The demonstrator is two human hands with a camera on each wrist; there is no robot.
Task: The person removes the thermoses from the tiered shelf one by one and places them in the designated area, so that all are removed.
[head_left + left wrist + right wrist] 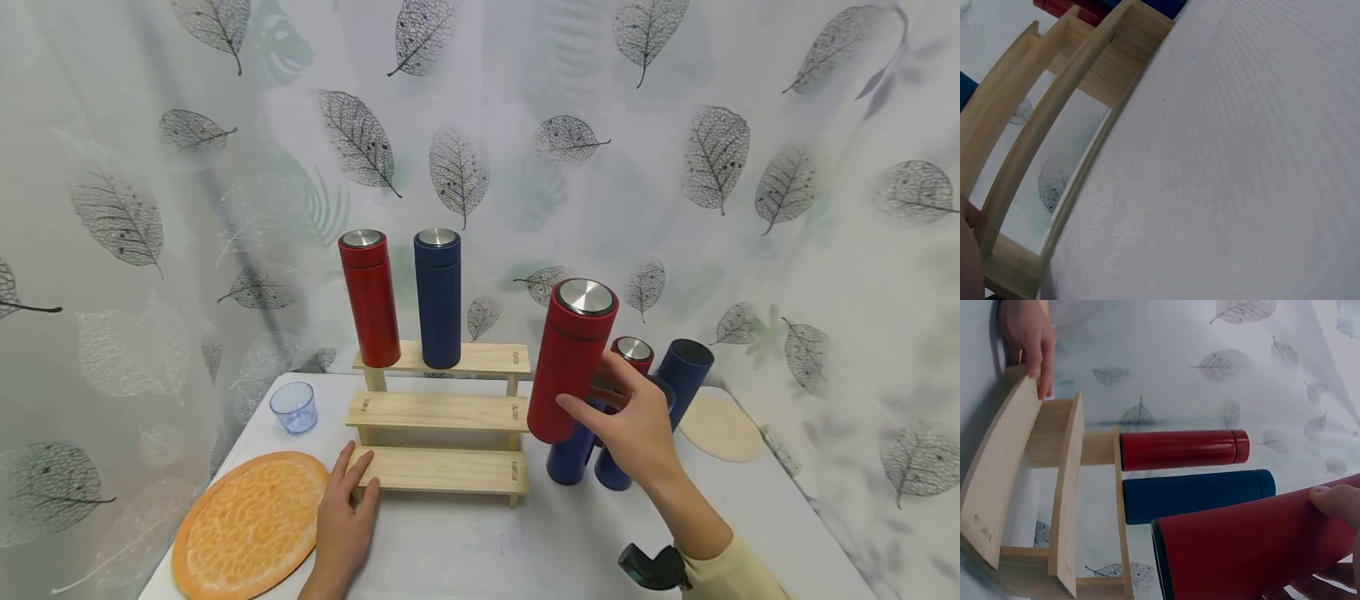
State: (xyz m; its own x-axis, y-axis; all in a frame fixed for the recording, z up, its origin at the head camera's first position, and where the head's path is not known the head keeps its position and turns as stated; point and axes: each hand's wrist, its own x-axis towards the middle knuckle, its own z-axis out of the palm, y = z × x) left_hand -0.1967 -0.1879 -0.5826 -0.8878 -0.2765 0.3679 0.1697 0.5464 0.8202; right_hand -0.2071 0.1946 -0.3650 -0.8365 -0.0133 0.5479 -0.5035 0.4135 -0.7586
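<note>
My right hand grips a red flask with a steel cap, held tilted in the air just right of the wooden three-step rack. The right wrist view shows this red flask under my thumb. On the rack's top step stand a red flask and a blue flask. My left hand rests flat on the table, fingers touching the lowest step's left end. Behind my right hand stand more flasks, blue and red.
An orange round mat lies at the front left, with a small clear blue cup behind it. A pale round mat lies at the back right. A leaf-print curtain hangs close behind the white table.
</note>
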